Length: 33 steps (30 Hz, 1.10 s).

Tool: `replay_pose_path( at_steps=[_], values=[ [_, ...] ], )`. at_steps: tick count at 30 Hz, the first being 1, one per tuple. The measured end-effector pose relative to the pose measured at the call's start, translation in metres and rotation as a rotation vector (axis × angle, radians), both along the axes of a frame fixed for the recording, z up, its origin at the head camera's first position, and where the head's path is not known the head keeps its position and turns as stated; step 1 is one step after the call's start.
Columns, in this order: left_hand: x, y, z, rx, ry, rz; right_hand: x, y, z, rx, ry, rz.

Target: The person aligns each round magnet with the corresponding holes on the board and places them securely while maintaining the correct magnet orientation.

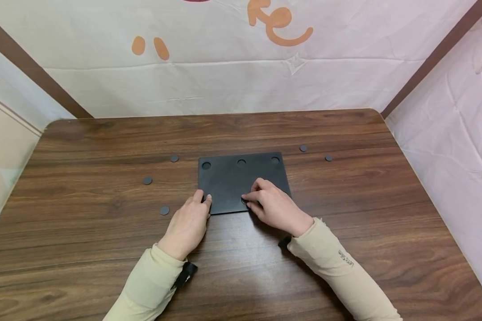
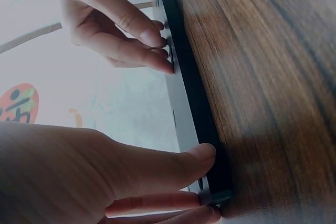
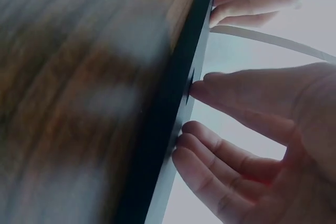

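A flat black board [image 1: 225,183] with round recesses lies on the wooden table. At its near left corner, my left hand [image 1: 186,225] grips the edge, its thumb [image 2: 197,156] on the front side and fingertips round the corner. Over the recess at the middle of the near edge, my right hand [image 1: 275,207] pinches a small dark disc [image 1: 243,201] between thumb and index finger; the fingers hide most of it. Its other fingers [image 3: 202,166] hover close to the board's surface. Three recesses along the far edge show no disc in them.
Loose grey discs lie left of the board: a far one [image 1: 174,158], a middle one [image 1: 147,180] and a near one [image 1: 164,210]. Two more, a disc [image 1: 303,148] and another disc [image 1: 328,158], lie at the far right. A white printed curtain [image 1: 233,84] hangs behind the table.
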<state>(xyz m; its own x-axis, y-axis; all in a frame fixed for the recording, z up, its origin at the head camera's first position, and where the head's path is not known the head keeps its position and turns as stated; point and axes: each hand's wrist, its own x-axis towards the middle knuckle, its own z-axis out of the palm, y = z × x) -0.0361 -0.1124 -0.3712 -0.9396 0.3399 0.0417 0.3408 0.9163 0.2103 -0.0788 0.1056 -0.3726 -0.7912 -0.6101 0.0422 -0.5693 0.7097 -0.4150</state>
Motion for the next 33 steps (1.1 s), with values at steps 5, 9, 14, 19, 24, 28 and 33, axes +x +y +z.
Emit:
replay_pose_path(
  at_steps=[5, 9, 14, 19, 24, 28, 33],
  values=[
    [0.000, 0.000, 0.000, -0.002, -0.007, 0.003, -0.001, 0.004, 0.003, -0.001, -0.059, -0.006],
    [0.000, 0.000, 0.000, -0.001, -0.011, 0.005, -0.002, 0.010, 0.005, -0.005, -0.065, -0.031],
    [0.000, 0.000, -0.001, 0.006, -0.004, 0.004, -0.003, 0.018, 0.006, 0.005, -0.071, -0.057],
    [0.000, 0.000, -0.001, 0.009, 0.006, 0.005, -0.004, 0.024, 0.006, 0.018, -0.085, -0.061],
    [0.000, 0.000, -0.002, 0.010, 0.012, 0.002, -0.005, 0.028, 0.005, 0.031, -0.121, -0.070],
    [0.000, 0.000, -0.002, 0.008, 0.020, 0.001, -0.005, 0.032, 0.005, 0.022, -0.131, -0.067],
    [0.000, 0.000, -0.002, 0.008, 0.022, 0.002, -0.005, 0.038, 0.005, 0.017, -0.151, -0.066]
  ],
)
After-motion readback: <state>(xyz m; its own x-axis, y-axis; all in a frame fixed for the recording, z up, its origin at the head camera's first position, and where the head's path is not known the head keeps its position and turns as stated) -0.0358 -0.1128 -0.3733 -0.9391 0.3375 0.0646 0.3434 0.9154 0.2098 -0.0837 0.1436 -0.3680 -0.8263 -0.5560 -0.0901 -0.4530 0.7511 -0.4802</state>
